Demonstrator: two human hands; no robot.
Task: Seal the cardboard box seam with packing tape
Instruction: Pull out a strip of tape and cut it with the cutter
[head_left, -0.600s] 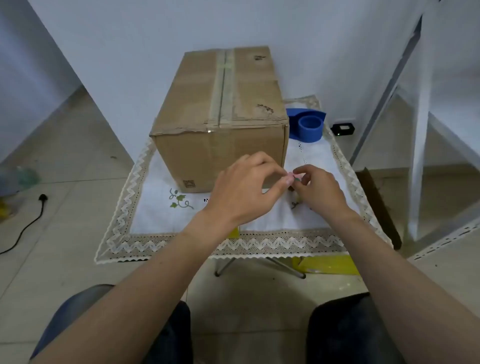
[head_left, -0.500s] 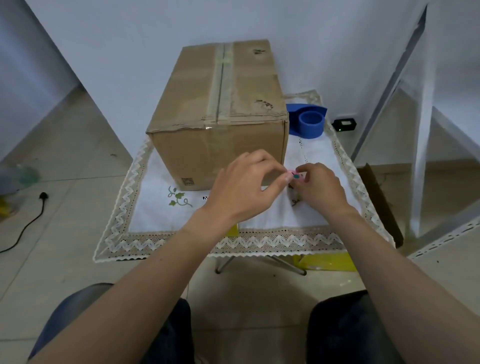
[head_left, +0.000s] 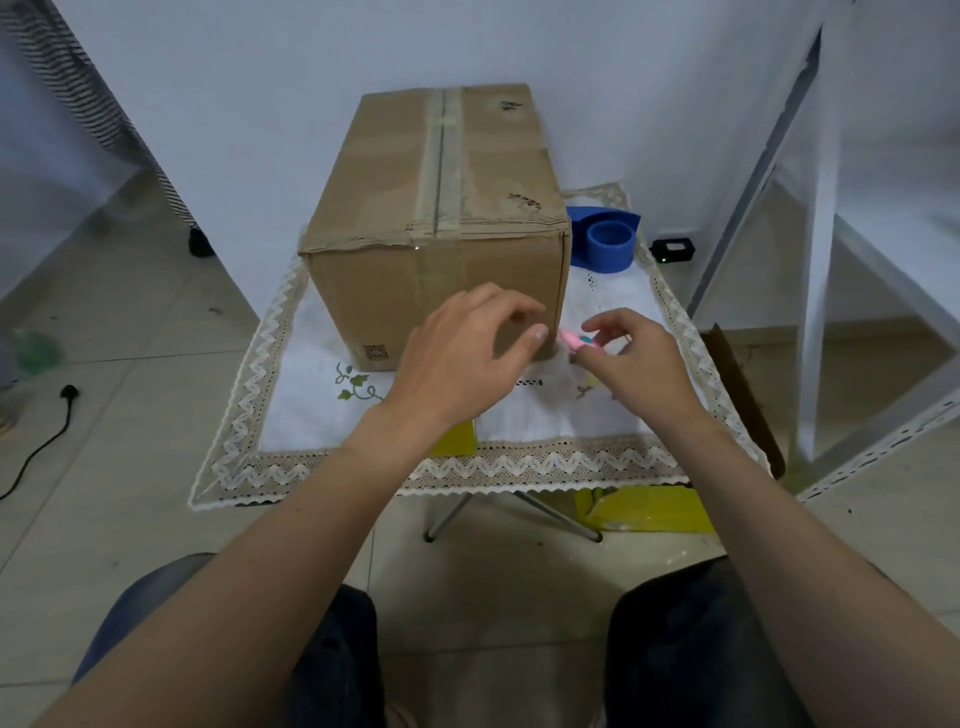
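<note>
A brown cardboard box (head_left: 441, 223) stands on a small cloth-covered table (head_left: 519, 457), with a strip of clear tape running along its top seam. A blue tape dispenser (head_left: 609, 239) sits behind the box's right corner. My right hand (head_left: 631, 358) pinches a small pink object (head_left: 574, 340), perhaps a little cutter, just right of the box's near corner. My left hand (head_left: 462, 364) hovers in front of the box's near face, fingers curled and apart, holding nothing, its thumb a short gap from the pink object.
A white metal frame (head_left: 815, 260) rises at the right. A black plug and cable (head_left: 62, 405) lie on the tiled floor at left. Something yellow (head_left: 649, 512) lies under the table. A small black device (head_left: 672, 249) sits by the wall.
My hands were touching around the pink object; now the left hand has let go and drawn slightly left. The right hand keeps it. The view has shifted a little.
</note>
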